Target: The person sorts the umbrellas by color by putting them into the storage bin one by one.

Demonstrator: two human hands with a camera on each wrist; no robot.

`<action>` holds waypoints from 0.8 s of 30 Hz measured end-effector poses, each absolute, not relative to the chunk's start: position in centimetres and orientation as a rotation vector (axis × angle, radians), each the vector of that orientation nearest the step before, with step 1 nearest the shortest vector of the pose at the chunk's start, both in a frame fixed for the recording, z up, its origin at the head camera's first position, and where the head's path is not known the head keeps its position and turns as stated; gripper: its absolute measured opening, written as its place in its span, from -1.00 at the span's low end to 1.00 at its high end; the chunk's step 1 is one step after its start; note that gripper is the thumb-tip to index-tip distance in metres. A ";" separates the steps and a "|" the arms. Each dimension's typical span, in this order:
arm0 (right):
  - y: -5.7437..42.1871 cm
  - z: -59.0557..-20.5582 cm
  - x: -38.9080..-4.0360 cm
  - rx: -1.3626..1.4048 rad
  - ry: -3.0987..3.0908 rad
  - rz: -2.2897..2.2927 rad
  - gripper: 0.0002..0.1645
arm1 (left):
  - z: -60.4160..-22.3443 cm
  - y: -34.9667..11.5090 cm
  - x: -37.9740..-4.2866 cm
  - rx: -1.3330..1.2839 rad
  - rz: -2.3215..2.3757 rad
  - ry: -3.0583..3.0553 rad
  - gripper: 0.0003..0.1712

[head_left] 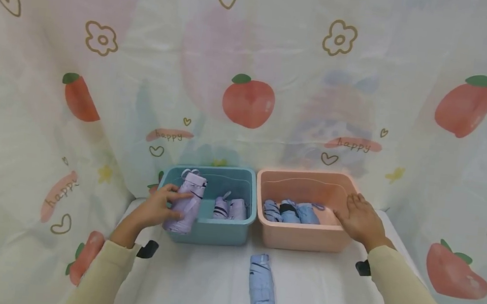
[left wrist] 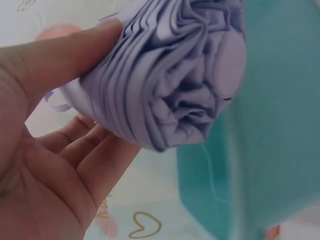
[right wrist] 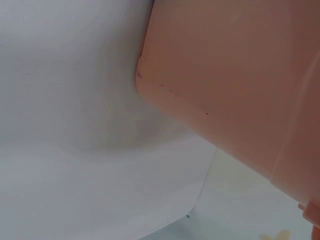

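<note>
My left hand grips a folded lavender umbrella, thumb on one side and fingers on the other. The umbrella is tilted over the left front corner of the teal bin; its gathered fabric end faces the left wrist view. Two more lavender umbrellas lie inside that bin. At the right rim of the peach bin is my right hand, its fingers extended and nothing held. That hand is out of sight in the right wrist view. Several folded blue umbrellas lie in the peach bin.
Another folded blue umbrella lies on the white tabletop, in front of the gap between the bins. Printed curtain hangs behind the bins and along both sides.
</note>
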State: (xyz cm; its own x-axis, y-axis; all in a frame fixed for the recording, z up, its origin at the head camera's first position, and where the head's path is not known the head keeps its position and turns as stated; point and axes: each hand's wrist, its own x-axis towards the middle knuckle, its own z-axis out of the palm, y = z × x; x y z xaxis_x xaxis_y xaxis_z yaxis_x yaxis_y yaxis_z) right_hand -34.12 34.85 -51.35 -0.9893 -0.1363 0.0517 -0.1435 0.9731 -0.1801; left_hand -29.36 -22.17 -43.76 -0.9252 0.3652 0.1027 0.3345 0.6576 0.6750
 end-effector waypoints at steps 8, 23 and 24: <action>34.8 -51.1 -34.0 0.233 -3.081 0.290 0.10 | -41.4 -23.1 -34.1 0.512 1.054 2.779 -0.31; 35.1 -51.8 -34.0 0.191 -3.060 0.332 0.10 | -43.5 -24.0 -39.7 0.342 0.835 2.654 -0.37; 35.1 -51.8 -33.9 0.188 -3.060 0.336 0.10 | -43.7 -23.8 -40.0 0.342 0.808 2.643 -0.38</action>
